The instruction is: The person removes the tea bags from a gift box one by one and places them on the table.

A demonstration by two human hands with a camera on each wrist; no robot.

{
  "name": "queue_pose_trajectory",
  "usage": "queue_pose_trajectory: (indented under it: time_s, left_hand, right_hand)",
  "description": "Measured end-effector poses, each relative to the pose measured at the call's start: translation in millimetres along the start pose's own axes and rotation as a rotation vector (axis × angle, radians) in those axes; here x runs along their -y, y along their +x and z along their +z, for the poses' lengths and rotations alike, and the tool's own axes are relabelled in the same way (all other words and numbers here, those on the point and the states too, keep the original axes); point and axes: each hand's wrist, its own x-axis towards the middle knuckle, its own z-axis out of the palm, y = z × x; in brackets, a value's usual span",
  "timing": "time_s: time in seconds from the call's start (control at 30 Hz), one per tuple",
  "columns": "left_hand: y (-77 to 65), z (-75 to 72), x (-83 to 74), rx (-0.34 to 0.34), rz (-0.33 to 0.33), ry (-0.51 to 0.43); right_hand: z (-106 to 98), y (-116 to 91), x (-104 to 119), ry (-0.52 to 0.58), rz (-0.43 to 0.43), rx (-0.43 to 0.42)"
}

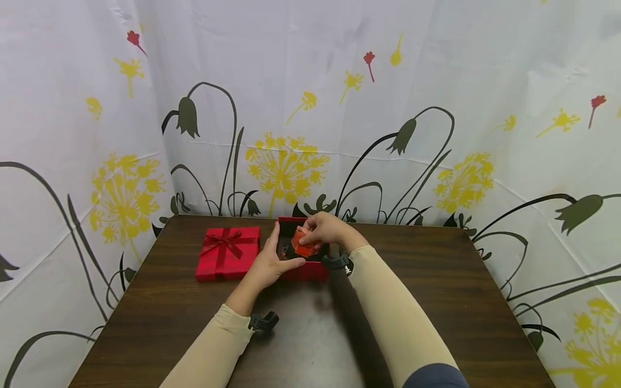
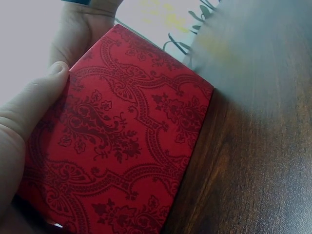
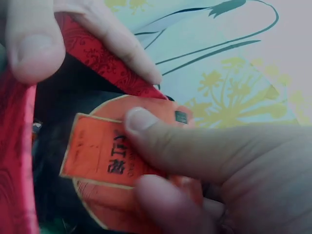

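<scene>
A red box with a dark inside stands near the back of the table; its patterned wall fills much of the left wrist view. My left hand grips the box, thumb along the near rim and fingers along the left side. Over the box's opening, my right hand pinches an orange tea packet with dark printed characters between thumb and fingers. The packet is tilted, its lower part reaching into the box. Small items lie inside, too small to tell apart.
Left of the box lies a red lid with a dark red ribbon bow. Dark wood-grain table extends right and in front. A white curtain with printed flowers hangs behind the table's back edge.
</scene>
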Motion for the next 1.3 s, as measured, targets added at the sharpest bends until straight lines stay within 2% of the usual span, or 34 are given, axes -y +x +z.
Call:
queue_pose_trajectory:
  time_s: [0.17, 0.3, 0.4, 0.6, 0.7, 0.83, 1.13, 1.2, 1.3]
  left_hand:
    - [-1.1, -1.0, -0.4, 0.009, 0.0, -0.006]
    - [-1.0, -1.0, -1.1, 0.005, 0.008, -0.01]
    - [-1.8, -0.3, -1.5, 0.005, 0.008, -0.013]
    - [-1.6, -0.2, -1.7, 0.006, 0.011, -0.041]
    - [-1.1, -0.7, -1.3, 0.007, 0.01, -0.042]
    - [-0.8, -1.6, -1.1, 0.003, 0.007, -0.03]
    - [-1.0, 0.6, -0.6, -0.006, 0.016, -0.039]
    - [-1.3, 0.4, -0.3, -0.008, 0.011, -0.034]
    - [-1.2, -1.6, -0.8, -0.007, 0.007, -0.024]
  right_hand:
    - [3, 1, -5, 0.007, -0.042, -0.07]
    - [3, 1, -7, 0.063, -0.064, -0.15]
    - [3, 0, -8, 0.104, -0.063, -0.175]
    - [5, -6, -6, 0.067, -0.077, -0.229]
    - [8, -9, -9, 0.095, -0.098, -0.302]
    - [17, -14, -12, 0.169, -0.177, -0.409]
    - [29, -38, -11, 0.201, -0.292, -0.639]
    - [30, -46, -11, 0.231, -0.308, -0.659]
    - [33, -56, -9, 0.292, -0.321, -0.623]
